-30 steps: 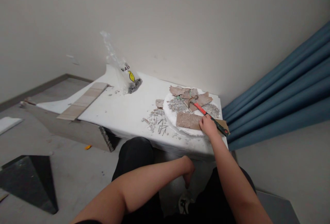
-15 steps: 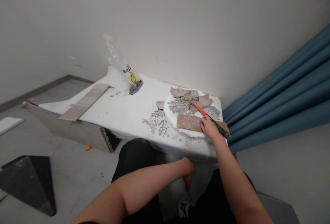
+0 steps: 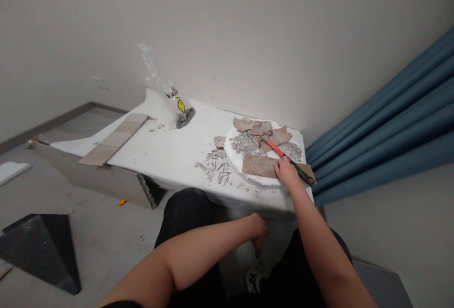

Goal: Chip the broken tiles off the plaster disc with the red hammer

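Right hand (image 3: 286, 173): fingers curled down onto the near end of a flat brown tile piece (image 3: 260, 165), pressing or pinching its right edge; the exact grip is hidden under the knuckles. The hand also lies against the dark grip of a hammer (image 3: 288, 160), and contact with that handle cannot be told apart from simple overlap. Tile piece lies directly left of the fingers, long axis running left to right, on the near rim of a round white disc (image 3: 237, 161). Hammer long axis runs diagonally, from its head among the broken shards (image 3: 260, 129) at the far side of the disc down to the handle end at the right, just beyond the hand. Right hand is the nearer one by far. Left hand (image 3: 258, 235): hangs below the counter (image 3: 177, 152) edge, between the knees, fingers loosely curled and holding nothing visible. Outward: grey rubble and small splinters (image 3: 217, 165) sit just left of the disc; a long tile strip (image 3: 114, 138) lies well apart at the left end; a clear plastic bag (image 3: 169, 101) stands near the wall. Blue curtain (image 3: 390, 133) at right.
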The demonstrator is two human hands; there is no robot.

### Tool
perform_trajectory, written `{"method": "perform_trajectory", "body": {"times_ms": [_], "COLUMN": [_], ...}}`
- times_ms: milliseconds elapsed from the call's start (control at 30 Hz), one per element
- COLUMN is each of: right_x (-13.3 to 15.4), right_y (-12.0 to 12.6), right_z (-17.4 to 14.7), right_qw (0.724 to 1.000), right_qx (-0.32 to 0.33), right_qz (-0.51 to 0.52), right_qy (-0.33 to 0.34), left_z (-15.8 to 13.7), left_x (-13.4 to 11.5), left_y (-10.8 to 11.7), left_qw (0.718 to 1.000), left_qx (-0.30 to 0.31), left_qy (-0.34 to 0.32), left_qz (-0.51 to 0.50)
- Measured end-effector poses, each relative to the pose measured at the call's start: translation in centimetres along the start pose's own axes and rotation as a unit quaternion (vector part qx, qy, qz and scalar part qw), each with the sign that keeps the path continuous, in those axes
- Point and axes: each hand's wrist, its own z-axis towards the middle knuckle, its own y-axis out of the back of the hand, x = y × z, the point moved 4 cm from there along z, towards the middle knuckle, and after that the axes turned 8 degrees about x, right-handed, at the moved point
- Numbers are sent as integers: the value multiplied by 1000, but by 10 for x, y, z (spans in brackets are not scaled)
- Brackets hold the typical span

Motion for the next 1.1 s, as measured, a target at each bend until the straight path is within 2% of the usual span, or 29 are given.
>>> {"method": "perform_trajectory", "body": {"times_ms": [133,300,433,533,667,800,1033,1100], "right_x": [4,-3,-10,-14,-16,-15,-18,-12], "right_y": [2,3,0,-3,-4,-4,8,16], "right_z": [-1,-1,-1,1,4,4,4,-2], "right_qw": [996,996,989,988,990,983,970,958], "right_qx": [5,-1,-6,-14,-28,-29,-130,-179], "right_qz": [16,31,75,76,74,110,184,210], "right_qy": [84,85,129,130,113,146,94,83], "left_z": [-7,-17,-15,-15,-21,-30,-41,-39], "left_x": [-3,-7,-5,-4,-8,-13,-19,-18], "left_y": [4,7,11,14,18,22,31,30], "left_qw": [998,987,991,993,990,980,974,975], "left_qx": [60,151,130,109,141,187,207,205], "left_qy": [-5,-11,1,16,5,-7,-15,-13], "left_qz": [-9,48,-16,-50,1,61,87,88]}}
